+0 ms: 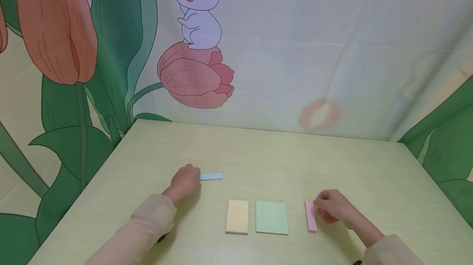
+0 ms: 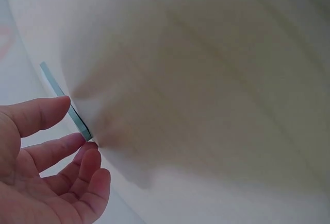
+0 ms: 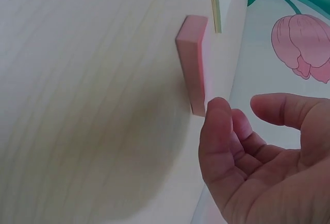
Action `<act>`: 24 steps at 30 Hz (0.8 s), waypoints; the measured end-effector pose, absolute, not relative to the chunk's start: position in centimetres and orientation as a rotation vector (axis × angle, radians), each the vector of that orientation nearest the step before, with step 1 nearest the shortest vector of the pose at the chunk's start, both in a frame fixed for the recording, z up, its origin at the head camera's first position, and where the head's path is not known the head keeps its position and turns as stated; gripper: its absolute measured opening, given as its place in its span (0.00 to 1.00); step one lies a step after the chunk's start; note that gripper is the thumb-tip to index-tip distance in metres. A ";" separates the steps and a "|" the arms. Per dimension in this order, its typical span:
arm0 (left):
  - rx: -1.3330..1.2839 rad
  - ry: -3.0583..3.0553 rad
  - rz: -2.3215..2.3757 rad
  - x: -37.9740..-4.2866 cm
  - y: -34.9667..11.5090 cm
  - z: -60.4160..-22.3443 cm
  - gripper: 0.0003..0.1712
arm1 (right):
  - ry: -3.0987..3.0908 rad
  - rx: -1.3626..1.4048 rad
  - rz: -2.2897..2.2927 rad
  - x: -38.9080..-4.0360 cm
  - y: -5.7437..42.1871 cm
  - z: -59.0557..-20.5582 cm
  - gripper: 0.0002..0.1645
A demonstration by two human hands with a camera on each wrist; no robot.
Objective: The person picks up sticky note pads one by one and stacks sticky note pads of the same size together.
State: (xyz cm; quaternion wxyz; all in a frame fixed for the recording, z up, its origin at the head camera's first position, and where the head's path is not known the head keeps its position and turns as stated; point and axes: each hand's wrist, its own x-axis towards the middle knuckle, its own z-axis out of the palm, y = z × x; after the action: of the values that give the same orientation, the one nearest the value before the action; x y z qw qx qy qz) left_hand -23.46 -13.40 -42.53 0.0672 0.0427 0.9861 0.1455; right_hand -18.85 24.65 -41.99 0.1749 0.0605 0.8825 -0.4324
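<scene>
At the left, my left hand [image 1: 186,180] pinches the near end of a narrow blue sticky note pad [image 1: 211,176] that lies on the table. In the left wrist view the thumb meets one side of this blue pad [image 2: 50,77] and the index fingertip its end. Over on the right, my right hand [image 1: 334,206] is beside a narrow pink sticky note pad [image 1: 310,216]. The right wrist view shows its thumb and loosely bent fingers apart, with nothing between them, close to the end of the pink pad [image 3: 191,62]. Whether a fingertip touches it, I cannot tell.
A yellow sticky note pad [image 1: 237,216] and a larger square green one [image 1: 271,217] lie side by side between the hands. The pale table [image 1: 281,154] ends at the back against a printed cloth [image 1: 273,59] with tulips and a rabbit.
</scene>
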 end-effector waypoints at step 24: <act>0.113 2.997 0.357 -23.9 -13.0 -42.4 0.06 | 2.531 0.261 -1.087 -19.3 25.3 -43.6 0.07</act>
State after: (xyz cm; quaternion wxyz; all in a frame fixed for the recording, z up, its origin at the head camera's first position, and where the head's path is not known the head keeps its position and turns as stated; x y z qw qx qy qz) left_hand -23.92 -12.96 -42.43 0.0607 0.0375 0.9904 0.1180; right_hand -19.31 25.32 -43.58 0.1863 0.0928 0.8987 -0.3859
